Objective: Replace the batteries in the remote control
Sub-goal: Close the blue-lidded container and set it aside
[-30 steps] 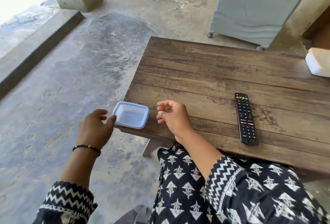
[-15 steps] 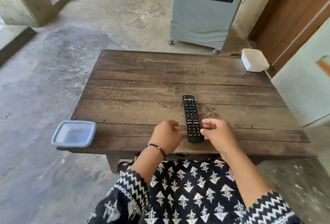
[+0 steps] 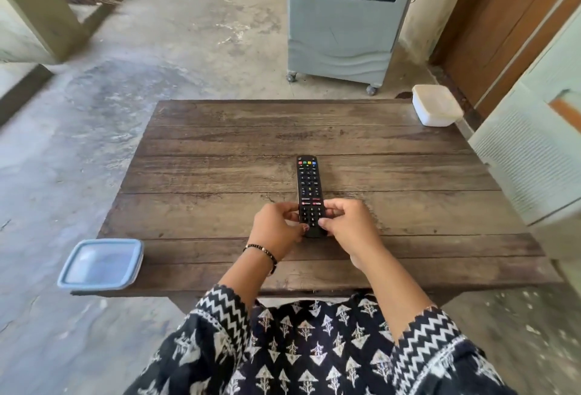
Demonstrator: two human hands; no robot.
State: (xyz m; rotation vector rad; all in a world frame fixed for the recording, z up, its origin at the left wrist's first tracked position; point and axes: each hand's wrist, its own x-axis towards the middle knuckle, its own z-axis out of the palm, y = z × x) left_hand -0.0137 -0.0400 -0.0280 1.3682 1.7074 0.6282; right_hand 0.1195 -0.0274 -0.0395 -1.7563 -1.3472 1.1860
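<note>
Basically, the remote control [image 3: 309,193] lay button-side up on the wooden table [image 3: 220,149], long axis running near-to-far, roughly mid-table. Both hands closed on its near end: left hand [image 3: 276,231] w/ fingers curled against the left edge, right hand [image 3: 347,226] pinching the right edge, thumb tip on the lower keys. Grip looked narrow, a fingertip pinch on the remote from both sides, not a full wrap. Prob. placed that way to lift & flip it, since the battery cover would be on the back, which wasn't visible.

Remote: slim black plastic bar, rounded ends, rows of small keys, coloured keys at the far end. Table: dark weathered planks, coarse grain, seams running left-right. Blue-rimmed container [image 3: 102,264], translucent, rounded-rectangular, sat at the near-left corner, overhanging the edge; white lidded box [image 3: 435,108] at the far-right corner. Contents of neither could be made out; no batteries visible. Both sat well apart from the remote, leaving the middle free for work.
</note>
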